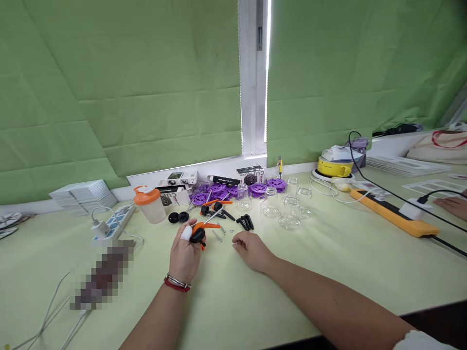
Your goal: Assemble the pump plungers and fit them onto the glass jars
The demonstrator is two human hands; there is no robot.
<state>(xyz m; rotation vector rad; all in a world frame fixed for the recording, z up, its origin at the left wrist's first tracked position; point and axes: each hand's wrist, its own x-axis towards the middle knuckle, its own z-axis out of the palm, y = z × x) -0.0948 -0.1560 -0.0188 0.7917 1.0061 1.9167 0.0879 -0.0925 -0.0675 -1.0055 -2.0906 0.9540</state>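
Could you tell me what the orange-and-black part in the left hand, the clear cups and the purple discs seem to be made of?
The orange-and-black part in the left hand looks like moulded plastic, matte and evenly coloured. The clear cups are transparent with bright rims, either glass or clear plastic; the view cannot settle it. The purple discs look like moulded plastic with openwork holes and a slight sheen.

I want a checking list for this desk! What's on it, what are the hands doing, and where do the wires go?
Surface: pale green table, mostly bare near the person.
Job's things: orange-and-black handle part in the left hand; small screws lying ahead of it.
Clutter: purple discs, clear glass cups, orange-lidded shaker, boxes.
Hands: left grips the part; right hand rests on the table, holding nothing seen.
Cables: white power strip left; orange power strip right with black leads.
Surroundings: green blinds; another person's hand far right.
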